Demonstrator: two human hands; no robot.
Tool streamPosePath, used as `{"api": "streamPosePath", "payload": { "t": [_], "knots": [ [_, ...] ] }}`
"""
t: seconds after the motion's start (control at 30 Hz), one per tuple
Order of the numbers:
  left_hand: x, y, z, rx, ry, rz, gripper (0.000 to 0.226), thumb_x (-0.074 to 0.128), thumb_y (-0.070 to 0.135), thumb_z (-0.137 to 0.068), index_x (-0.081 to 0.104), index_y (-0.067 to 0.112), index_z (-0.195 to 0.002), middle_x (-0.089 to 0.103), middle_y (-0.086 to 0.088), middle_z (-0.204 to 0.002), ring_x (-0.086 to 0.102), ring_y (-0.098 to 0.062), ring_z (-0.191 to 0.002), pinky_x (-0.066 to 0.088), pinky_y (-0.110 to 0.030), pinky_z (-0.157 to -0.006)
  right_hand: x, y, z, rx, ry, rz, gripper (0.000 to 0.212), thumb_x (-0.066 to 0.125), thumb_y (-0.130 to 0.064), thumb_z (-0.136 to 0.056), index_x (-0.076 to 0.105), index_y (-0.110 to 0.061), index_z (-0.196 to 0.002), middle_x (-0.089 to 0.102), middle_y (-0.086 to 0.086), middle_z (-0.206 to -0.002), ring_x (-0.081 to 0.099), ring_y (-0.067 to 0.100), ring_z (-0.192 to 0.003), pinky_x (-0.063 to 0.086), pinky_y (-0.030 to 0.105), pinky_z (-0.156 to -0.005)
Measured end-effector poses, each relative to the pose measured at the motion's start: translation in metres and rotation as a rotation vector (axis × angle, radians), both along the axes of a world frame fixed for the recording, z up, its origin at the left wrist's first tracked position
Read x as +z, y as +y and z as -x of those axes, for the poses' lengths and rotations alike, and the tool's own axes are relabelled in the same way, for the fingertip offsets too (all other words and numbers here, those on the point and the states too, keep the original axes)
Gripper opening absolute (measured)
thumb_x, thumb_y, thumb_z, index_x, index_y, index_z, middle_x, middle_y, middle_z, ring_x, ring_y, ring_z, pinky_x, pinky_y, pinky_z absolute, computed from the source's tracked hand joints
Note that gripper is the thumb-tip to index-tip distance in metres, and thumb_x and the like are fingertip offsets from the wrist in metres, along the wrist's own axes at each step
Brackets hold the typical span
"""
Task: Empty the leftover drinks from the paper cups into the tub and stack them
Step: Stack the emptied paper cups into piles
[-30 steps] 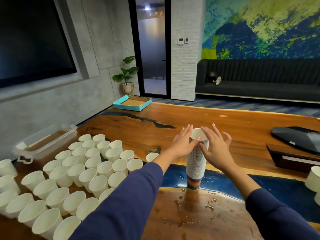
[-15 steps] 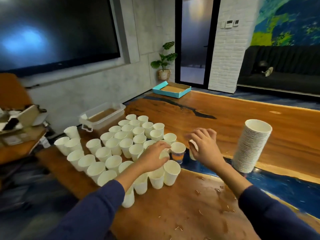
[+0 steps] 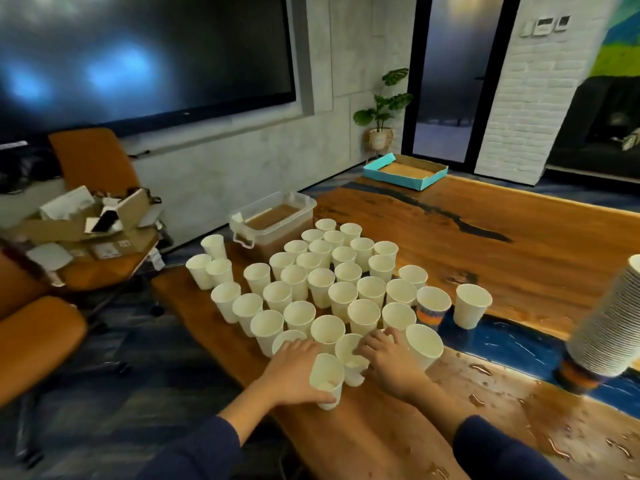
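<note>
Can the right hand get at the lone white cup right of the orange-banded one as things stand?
Probably yes. The lone white cup stands apart on the table, open on its near and right sides. The right hand is busy on a nearer cup; only the neighbouring cup lies between.

Loose cups: a crowd of white paper cups (image 3: 320, 287) is set upright, mouths open, packed rim to rim on the left part of the wooden counter (image 3: 519, 237).
Printed cup: one paper cup with an orange and blue band (image 3: 432, 306) is stood at the right edge of the crowd.
Stack: a tall leaning stack of nested white paper cups (image 3: 607, 327) is seen at the far right.
Tub: a clear plastic tub holding brown liquid (image 3: 273, 220) is placed just behind the crowd.
</note>
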State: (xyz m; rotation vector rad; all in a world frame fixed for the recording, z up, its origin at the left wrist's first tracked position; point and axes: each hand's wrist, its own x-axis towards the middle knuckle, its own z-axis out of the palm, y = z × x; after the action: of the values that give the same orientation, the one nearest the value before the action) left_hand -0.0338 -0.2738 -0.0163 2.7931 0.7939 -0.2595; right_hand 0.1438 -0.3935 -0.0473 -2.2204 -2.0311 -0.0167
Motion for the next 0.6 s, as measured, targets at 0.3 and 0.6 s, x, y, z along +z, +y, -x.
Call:
{"api": "streamPosePath", "payload": {
  "t": [0.3, 0.6],
  "knots": [
    [-0.029, -0.001, 0.010, 0.061, -0.133, 0.003, 0.085, 0.061, 0.061, -0.082, 0.024, 0.024, -0.149, 0.033, 0.006, -0.150, 0.029, -0.013, -0.137, 0.019, -0.026, -0.112, -0.001, 0.008, 0.005, -0.073, 0.048, -0.111, 0.017, 0.069, -0.012, -0.083, 0.072, -0.017, -0.100, 0.068, 0.005, -0.106, 0.059, 0.023, -0.108, 0.020, 0.047, -0.110],
    [-0.049, -0.011, 0.011, 0.214, -0.322, 0.334, 0.078, 0.070, 0.048, -0.081, 0.027, 0.029, -0.144, 0.033, 0.010, -0.136, 0.033, -0.008, -0.131, 0.030, -0.019, -0.102, 0.032, 0.006, 0.013, 0.130, 0.084, -0.560, 0.012, 0.064, -0.020, -0.077, 0.067, -0.023, -0.089, 0.068, -0.007, -0.086, 0.051, 0.011, -0.090, 0.029, 0.038, -0.098]
  ]
}}
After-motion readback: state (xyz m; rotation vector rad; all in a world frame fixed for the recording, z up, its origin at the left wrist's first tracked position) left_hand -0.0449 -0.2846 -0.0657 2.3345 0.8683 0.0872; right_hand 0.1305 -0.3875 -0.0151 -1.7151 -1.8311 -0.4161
